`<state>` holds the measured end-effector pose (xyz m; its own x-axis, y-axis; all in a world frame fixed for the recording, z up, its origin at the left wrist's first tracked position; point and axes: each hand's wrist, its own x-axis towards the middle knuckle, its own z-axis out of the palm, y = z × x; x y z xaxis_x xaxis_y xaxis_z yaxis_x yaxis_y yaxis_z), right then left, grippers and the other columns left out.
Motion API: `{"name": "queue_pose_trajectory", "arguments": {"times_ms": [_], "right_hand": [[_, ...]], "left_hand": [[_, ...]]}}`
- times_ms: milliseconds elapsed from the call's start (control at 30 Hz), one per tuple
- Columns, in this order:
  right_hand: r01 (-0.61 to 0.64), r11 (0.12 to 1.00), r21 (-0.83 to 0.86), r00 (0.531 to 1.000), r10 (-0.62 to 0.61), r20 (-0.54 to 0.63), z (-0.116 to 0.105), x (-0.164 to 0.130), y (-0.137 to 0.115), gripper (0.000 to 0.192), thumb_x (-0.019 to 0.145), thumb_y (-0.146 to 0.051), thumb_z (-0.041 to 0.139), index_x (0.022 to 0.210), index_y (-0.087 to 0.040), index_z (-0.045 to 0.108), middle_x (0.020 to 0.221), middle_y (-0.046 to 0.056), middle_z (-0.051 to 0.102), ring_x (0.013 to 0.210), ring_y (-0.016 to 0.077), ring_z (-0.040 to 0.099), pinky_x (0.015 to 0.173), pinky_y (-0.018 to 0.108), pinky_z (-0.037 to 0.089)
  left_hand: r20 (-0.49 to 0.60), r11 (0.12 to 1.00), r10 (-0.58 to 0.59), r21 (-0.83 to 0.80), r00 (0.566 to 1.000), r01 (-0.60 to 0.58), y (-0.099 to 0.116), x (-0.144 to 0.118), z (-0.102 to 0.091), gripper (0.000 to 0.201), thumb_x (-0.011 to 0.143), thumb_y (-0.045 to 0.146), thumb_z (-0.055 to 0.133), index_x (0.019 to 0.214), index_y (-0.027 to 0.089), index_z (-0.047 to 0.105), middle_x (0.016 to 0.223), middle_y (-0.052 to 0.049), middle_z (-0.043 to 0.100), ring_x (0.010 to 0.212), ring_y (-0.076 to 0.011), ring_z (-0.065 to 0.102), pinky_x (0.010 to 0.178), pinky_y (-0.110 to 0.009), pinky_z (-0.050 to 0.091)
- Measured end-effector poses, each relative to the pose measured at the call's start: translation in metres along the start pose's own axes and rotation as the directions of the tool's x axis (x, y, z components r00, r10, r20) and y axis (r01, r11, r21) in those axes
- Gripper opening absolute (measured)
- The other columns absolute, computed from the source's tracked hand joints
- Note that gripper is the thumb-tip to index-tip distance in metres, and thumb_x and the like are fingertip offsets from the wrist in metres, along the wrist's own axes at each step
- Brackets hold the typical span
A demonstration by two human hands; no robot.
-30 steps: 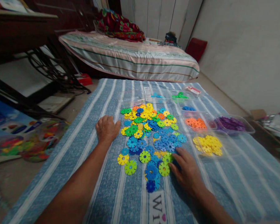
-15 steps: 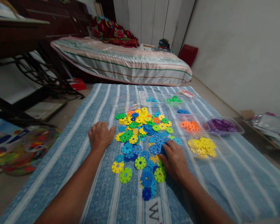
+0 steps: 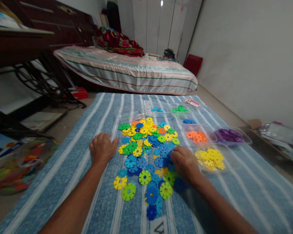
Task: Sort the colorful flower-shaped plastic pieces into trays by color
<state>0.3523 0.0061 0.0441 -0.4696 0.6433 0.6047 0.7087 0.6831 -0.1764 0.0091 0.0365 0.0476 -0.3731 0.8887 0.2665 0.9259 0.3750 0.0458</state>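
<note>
A spread pile of notched plastic snowflake discs (image 3: 146,128) in yellow, green, blue and orange covers the middle of the striped cloth (image 3: 70,182). My left hand (image 3: 103,149) rests on the cloth left of the pile, palm down, thumb apart, holding nothing. At the pile's right edge, my right hand (image 3: 187,164) has its fingers drawn together on a dark blue snowflake disc (image 3: 168,160); the fingertips are partly hidden. Under and beside that hand lie a lime green disc (image 3: 169,178) and some dark blue ones (image 3: 180,184).
Clear plastic boxes stand right of the pile, with orange discs (image 3: 197,137), purple discs (image 3: 230,135) and yellow discs (image 3: 211,158). Farther back, others hold green discs (image 3: 180,109) and blue discs (image 3: 157,109). A bed (image 3: 127,71) stands beyond; a bag of colourful pieces (image 3: 21,165) lies at left.
My right hand has drawn its fingers together and shifted slightly right, uncovering more lime and dark blue discs. My left hand stays on the cloth. The camera view has tilted up slightly.
</note>
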Motion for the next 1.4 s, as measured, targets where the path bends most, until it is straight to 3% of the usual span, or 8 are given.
{"name": "queue_pose_trajectory", "arguments": {"times_ms": [133,300,367,500,700,867,1200,1400], "right_hand": [[-0.017,0.991,-0.135,0.999,0.023,0.037,-0.024,0.051,0.049,0.03,0.098,-0.019,0.048,0.074,-0.021,0.065,0.079,0.007,0.066,0.078,0.0202,0.059,0.076,0.031,0.046],[-0.322,0.895,-0.31,0.932,0.242,-0.271,-0.047,0.092,0.094,0.018,0.094,-0.026,0.055,0.097,-0.016,0.07,0.09,0.013,0.069,0.087,0.0269,0.061,0.078,0.037,0.046],[-0.309,0.913,-0.266,0.941,0.253,-0.225,-0.045,0.085,0.089,0.019,0.095,-0.028,0.055,0.1,-0.018,0.071,0.089,0.011,0.071,0.085,0.0262,0.063,0.076,0.036,0.048],[-0.142,0.987,-0.071,0.975,0.151,0.161,-0.028,0.048,0.053,0.016,0.094,-0.023,0.056,0.095,-0.022,0.072,0.09,0.006,0.072,0.084,0.0206,0.066,0.075,0.03,0.05],[-0.129,0.987,-0.1,0.852,0.162,0.498,-0.01,0.017,0.017,0.01,0.092,-0.019,0.061,0.094,-0.02,0.07,0.099,0.007,0.071,0.096,0.0211,0.065,0.082,0.029,0.049],[-0.196,0.962,-0.191,0.795,0.269,0.543,-0.008,0.018,0.01,0.014,0.094,-0.021,0.058,0.102,-0.019,0.07,0.109,0.011,0.07,0.104,0.0237,0.062,0.088,0.031,0.047],[-0.132,0.961,-0.243,0.81,0.246,0.532,-0.004,0.018,0.013,0.026,0.098,-0.015,0.046,0.091,-0.017,0.07,0.093,0.009,0.071,0.087,0.0192,0.062,0.073,0.026,0.039],[-0.131,0.933,-0.334,0.777,0.306,0.55,-0.01,0.033,0.021,0.03,0.101,-0.017,0.041,0.097,-0.018,0.071,0.091,0.009,0.073,0.08,0.0181,0.065,0.062,0.026,0.033]], "left_hand": [[0.008,1.0,0.005,0.015,1.0,-0.005,0.001,0.0,-0.002,0.044,0.091,0.044,0.037,0.112,0.016,0.064,0.121,-0.018,0.065,0.12,-0.0351,0.055,0.097,-0.047,0.045],[0.025,1.0,-0.006,0.008,1.0,0.005,0.004,-0.001,-0.004,0.046,0.091,0.043,0.037,0.114,0.013,0.064,0.125,-0.019,0.063,0.123,-0.036,0.054,0.099,-0.048,0.044],[0.019,1.0,-0.006,0.005,1.0,0.006,0.003,-0.001,-0.003,0.046,0.091,0.044,0.037,0.115,0.014,0.064,0.127,-0.019,0.063,0.124,-0.0359,0.053,0.1,-0.048,0.044],[0.024,1.0,-0.009,0.003,1.0,0.009,0.003,-0.001,-0.003,0.046,0.091,0.044,0.039,0.117,0.015,0.063,0.128,-0.018,0.063,0.125,-0.0352,0.052,0.101,-0.048,0.043],[0.057,1.0,-0.024,-0.003,0.998,0.024,0.005,-0.001,-0.006,0.049,0.091,0.043,0.04,0.122,0.012,0.062,0.132,-0.019,0.061,0.128,-0.0355,0.051,0.104,-0.048,0.042],[0.061,0.999,-0.034,0.001,0.998,0.034,0.006,-0.001,-0.006,0.048,0.091,0.042,0.041,0.122,0.012,0.063,0.132,-0.018,0.061,0.129,-0.0349,0.051,0.104,-0.047,0.042],[0.058,1.0,-0.021,-0.002,0.998,0.021,0.007,-0.003,-0.008,0.047,0.091,0.042,0.04,0.118,0.012,0.063,0.127,-0.018,0.062,0.126,-0.0354,0.052,0.101,-0.047,0.043],[0.049,0.999,-0.027,-0.016,0.998,0.028,0.007,-0.002,-0.007,0.046,0.091,0.042,0.041,0.118,0.012,0.064,0.129,-0.019,0.062,0.127,-0.0354,0.051,0.102,-0.047,0.042]]}}
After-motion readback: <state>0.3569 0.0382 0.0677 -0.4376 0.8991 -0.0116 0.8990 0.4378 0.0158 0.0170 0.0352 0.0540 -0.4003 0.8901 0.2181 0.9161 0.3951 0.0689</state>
